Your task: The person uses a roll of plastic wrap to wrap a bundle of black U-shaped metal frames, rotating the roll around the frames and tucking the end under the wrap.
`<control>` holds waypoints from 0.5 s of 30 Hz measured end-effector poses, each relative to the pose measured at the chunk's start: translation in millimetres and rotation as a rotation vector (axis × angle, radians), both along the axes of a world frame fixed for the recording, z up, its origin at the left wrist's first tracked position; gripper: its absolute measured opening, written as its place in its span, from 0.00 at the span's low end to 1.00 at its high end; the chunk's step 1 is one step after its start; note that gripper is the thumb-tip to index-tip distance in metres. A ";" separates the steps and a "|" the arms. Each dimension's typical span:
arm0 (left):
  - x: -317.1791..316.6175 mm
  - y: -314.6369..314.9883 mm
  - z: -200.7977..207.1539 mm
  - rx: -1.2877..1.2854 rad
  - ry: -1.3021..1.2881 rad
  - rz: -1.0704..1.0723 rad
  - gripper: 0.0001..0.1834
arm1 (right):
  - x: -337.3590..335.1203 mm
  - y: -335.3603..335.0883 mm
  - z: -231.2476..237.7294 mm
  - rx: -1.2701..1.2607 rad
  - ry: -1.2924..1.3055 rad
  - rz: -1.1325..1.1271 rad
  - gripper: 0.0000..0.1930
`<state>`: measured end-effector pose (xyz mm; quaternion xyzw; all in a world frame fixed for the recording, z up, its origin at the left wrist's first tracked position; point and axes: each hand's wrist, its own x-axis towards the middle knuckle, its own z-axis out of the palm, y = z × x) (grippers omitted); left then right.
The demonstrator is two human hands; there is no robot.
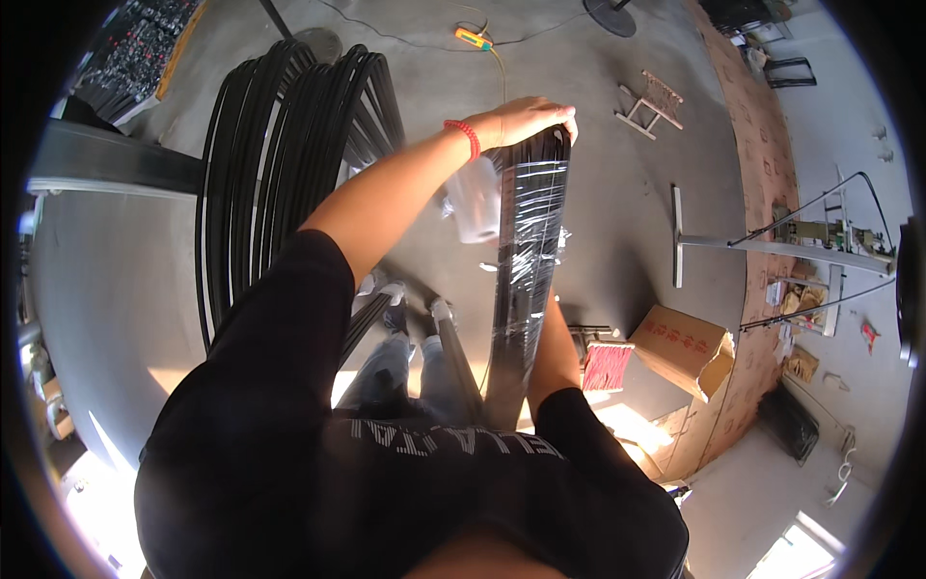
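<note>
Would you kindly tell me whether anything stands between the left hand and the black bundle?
Nothing visible does: the left hand grips the black bundle at its far end. The right hand is hidden; the right forearm runs behind the bundle.

From my end, the right forearm (556,355) runs behind the film-wrapped black bundle (529,256) at centre, hiding that hand from me. Upper left, I find the heaped pieces (135,48) too small to identify; the top edge crops a dark round base (610,16).
</note>
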<state>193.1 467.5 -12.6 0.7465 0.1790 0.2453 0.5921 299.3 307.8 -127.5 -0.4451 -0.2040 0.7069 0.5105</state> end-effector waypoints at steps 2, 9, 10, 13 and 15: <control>-7.5 4.2 -0.7 -0.018 0.004 -0.016 0.27 | -7.9 5.3 -0.7 0.021 0.023 -0.069 0.18; -16.0 1.2 8.1 0.492 0.272 0.171 0.23 | 5.4 16.9 -1.7 0.030 -0.056 -0.185 0.17; -16.0 -6.9 17.5 0.679 0.366 0.257 0.22 | 8.4 17.2 -5.1 0.027 -0.065 -0.204 0.17; -40.6 -34.5 12.2 0.588 0.376 0.978 0.22 | 14.8 16.6 -11.3 0.029 -0.094 -0.256 0.17; -61.3 -63.8 25.7 -0.493 0.247 0.861 0.27 | 22.5 16.8 -15.8 0.029 -0.110 -0.303 0.17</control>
